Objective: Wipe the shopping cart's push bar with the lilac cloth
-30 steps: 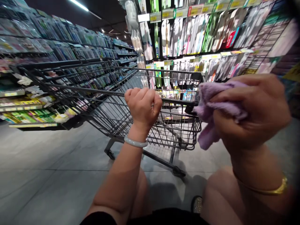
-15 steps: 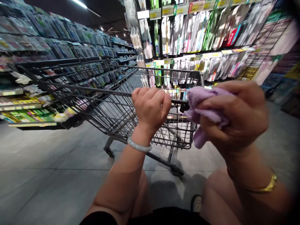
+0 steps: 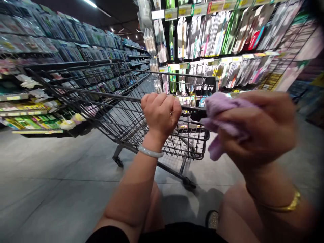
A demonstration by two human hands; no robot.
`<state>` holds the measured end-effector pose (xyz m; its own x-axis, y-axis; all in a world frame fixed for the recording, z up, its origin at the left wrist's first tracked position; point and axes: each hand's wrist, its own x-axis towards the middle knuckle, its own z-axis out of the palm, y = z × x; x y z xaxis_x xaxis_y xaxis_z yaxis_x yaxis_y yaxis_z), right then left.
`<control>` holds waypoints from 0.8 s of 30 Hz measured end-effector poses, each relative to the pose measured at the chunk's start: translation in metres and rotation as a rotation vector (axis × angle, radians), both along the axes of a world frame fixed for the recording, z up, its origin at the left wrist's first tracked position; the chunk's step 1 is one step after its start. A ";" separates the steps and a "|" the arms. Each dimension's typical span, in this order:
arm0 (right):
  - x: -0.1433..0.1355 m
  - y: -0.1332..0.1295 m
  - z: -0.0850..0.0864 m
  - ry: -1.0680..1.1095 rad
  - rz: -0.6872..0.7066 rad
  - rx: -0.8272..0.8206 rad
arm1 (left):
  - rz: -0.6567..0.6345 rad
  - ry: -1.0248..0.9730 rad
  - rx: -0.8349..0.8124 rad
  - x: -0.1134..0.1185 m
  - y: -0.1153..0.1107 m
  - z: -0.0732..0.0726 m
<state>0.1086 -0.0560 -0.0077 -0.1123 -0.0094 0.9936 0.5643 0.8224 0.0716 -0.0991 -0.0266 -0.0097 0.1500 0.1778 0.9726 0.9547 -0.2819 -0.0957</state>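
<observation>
Beneath you lies a grey floor (image 3: pixel 63 206), crossed by thin dark seams (image 3: pixel 60 179). The wire shopping cart (image 3: pixel 108 95) stands on it, and so does your dark sandal (image 3: pixel 213 219). To your left, the bottom shelf (image 3: pixel 37 131) carries green and yellow packets (image 3: pixel 37 122) along its front edge, probably several kinds, though blur obscures them.

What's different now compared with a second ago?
The right hand and its purple cloth have shifted left in view, closer to the left hand, which sits slightly farther right. Nothing was grabbed or let go: the left hand still grips the cart rail, the right the cloth.
</observation>
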 end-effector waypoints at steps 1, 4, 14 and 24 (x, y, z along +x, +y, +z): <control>0.003 0.002 0.001 0.051 -0.021 -0.046 | -0.004 -0.002 0.004 -0.001 0.000 0.000; 0.002 0.004 0.002 0.126 0.005 -0.117 | -0.003 -0.015 0.029 -0.004 0.001 -0.001; 0.001 0.026 -0.003 0.086 0.107 -0.201 | -0.001 -0.052 0.064 -0.016 0.006 -0.001; -0.010 0.011 -0.001 0.016 0.122 -0.201 | -0.010 -0.069 0.061 -0.016 0.006 0.000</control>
<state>0.0984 -0.0447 -0.0083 -0.1064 0.1760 0.9786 0.4597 0.8814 -0.1085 -0.1146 -0.0205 -0.0102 0.0840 0.1171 0.9896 0.9569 -0.2867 -0.0473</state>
